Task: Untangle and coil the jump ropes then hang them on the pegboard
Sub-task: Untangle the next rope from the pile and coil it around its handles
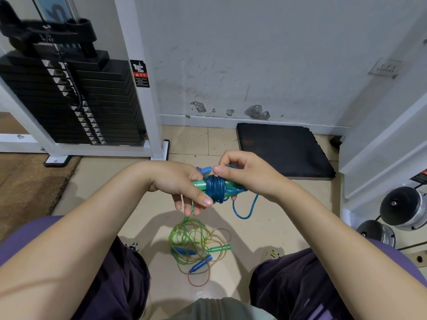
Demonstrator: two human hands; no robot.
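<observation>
left hand (182, 188) curled round a green handle (199, 184), right hand (245, 174) pinching blue rope (216, 188) wound tight round it, one blue loop (245, 210) dangling, tangled green and orange ropes (196, 248) on the floor (265, 229) between the knees

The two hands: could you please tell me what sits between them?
In the head view, blue rope wound around green handles sits between the left hand and right hand.

Mid-frame, the wound rope bundle (216, 188) sits between both hands; the tangled ropes (198, 245) lie below on the floor (97, 181); weight stack (69, 98) upper left.
</observation>
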